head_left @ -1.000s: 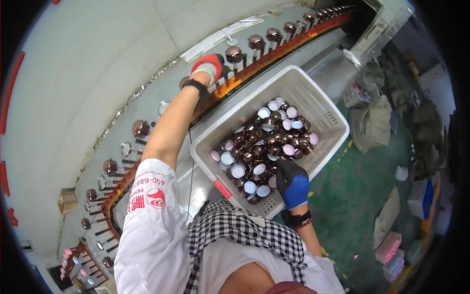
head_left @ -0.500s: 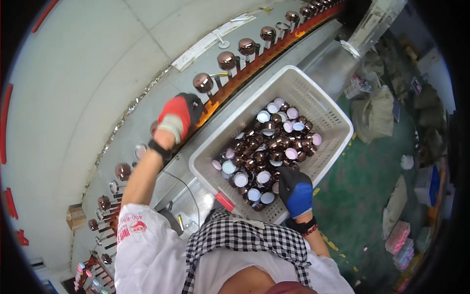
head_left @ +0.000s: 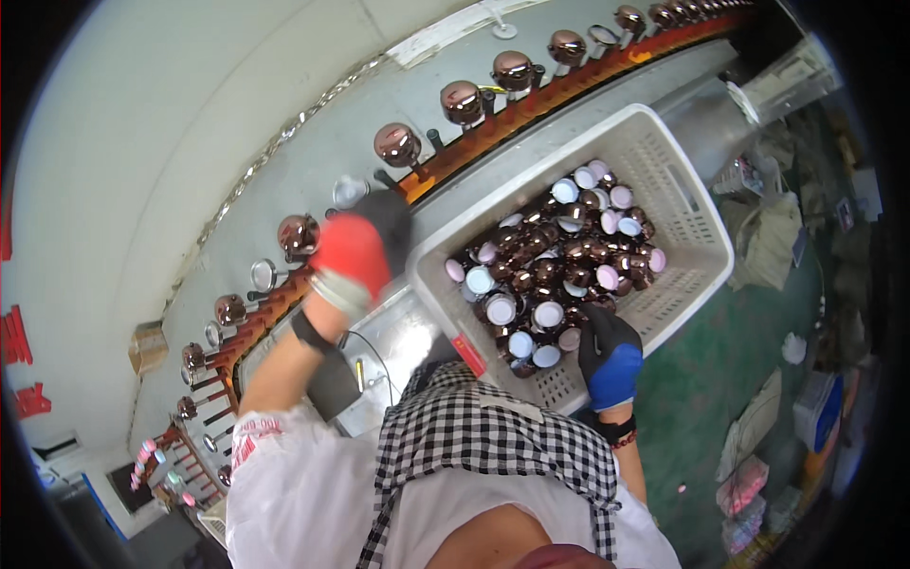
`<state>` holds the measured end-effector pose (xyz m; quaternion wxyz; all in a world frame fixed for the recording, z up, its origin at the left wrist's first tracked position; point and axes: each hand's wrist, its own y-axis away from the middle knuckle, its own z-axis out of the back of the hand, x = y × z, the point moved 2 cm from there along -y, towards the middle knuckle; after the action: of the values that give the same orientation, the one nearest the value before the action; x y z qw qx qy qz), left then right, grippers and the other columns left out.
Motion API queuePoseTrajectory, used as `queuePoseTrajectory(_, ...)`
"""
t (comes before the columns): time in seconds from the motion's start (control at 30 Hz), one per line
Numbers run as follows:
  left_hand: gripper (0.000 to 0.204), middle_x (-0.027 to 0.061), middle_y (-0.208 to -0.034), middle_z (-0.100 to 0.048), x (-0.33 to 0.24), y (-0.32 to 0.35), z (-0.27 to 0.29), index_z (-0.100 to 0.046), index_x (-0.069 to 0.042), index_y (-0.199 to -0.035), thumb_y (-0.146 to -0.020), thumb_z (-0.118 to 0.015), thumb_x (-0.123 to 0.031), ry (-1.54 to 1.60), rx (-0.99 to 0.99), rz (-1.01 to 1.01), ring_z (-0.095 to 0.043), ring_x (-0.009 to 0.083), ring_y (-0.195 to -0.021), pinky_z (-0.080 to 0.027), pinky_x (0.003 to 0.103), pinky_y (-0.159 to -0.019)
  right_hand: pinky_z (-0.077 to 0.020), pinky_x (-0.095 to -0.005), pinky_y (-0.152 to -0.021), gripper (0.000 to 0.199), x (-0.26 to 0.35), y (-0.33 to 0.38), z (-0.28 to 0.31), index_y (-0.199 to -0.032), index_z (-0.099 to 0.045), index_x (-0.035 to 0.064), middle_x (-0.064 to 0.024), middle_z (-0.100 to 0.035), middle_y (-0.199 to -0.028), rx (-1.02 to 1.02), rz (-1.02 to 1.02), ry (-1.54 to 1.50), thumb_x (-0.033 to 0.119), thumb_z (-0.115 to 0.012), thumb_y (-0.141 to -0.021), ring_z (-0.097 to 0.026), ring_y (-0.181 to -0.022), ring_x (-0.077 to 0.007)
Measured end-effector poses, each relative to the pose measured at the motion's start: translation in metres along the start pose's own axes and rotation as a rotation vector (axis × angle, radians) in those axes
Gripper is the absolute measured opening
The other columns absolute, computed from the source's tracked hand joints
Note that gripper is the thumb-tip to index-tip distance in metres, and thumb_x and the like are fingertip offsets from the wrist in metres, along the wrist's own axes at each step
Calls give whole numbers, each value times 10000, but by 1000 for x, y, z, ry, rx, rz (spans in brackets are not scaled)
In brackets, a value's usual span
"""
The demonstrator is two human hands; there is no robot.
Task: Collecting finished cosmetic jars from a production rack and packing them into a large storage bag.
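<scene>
My left hand (head_left: 365,248), in a red glove with black fingers, is over the near edge of the orange-brown rack (head_left: 531,116), beside a silvery disc (head_left: 349,192). Its fingers are smeared by motion, so what they hold cannot be made out. My right hand (head_left: 607,356), in a blue and black glove, reaches into the grey plastic crate (head_left: 684,194). Its fingers bend down against a heap of shiny brown round pieces (head_left: 540,248) with white, pale blue or pink faces; whatever lies under the fingertips is hidden.
Shiny copper-brown round pieces (head_left: 396,144) stand on stems along the curved rack, with silvery discs (head_left: 263,275) between some. A metal ledge (head_left: 654,90) runs behind the crate. Sacks (head_left: 758,242) and pink packs (head_left: 742,484) lie on the green floor at right.
My left hand has drawn back from the rack toward the crate, uncovering a silvery disc. My right hand stays at the crate's near side. The view has shifted, so the crate appears further right.
</scene>
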<state>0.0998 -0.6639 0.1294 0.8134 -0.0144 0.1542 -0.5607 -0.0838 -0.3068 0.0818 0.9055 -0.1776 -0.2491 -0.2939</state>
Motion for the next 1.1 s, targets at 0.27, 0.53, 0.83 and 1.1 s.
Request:
queuePoseTrajectory(0.27, 689, 283, -1491, -590, -31, -121, 5, -673, -96, -1442, -881, -818, -470, 43, -307, -63, -528, 501, -1375, -449, 542, -1164, -586, -492, -795, 253, 0, 12, 2, -1183, -778, 8, -219, -785, -1046, -10, 7, -18, 18, -693, -945, -753, -908, -414)
queuePoseTrajectory(0.53, 294, 190, -903, -742, -12, -92, -39, -774, -63, -888, -936, -726, -349, -220, -35, -69, -718, 415, -893, -587, 494, -783, -560, -477, -748, 296, 7, 3, 6, -1211, -779, 45, -209, -770, -1021, -5, -10, -29, -14, -689, -935, -718, -811, -387)
queuePoseTrajectory(0.83, 657, 264, -1492, -622, -31, -203, -22, -694, -46, -1400, -880, -806, -431, 57, -262, -75, -596, 439, -1359, -493, 492, -1129, -555, -499, -759, 280, 4, 5, 8, -1203, -772, 52, -192, -769, -1030, -28, 13, -4, 56, -699, -932, -711, -838, -392)
queuePoseTrajectory(1.1, 312, 201, -1104, -744, -107, -126, -47, -760, -78, -1116, -861, -793, -254, 91, 245, -304, -718, 438, -976, -596, 514, -863, -544, -505, -769, 291, -5, 6, 9, -1199, -762, 51, -166, -764, -1013, -32, -40, 11, 88, -712, -915, -706, -865, -393)
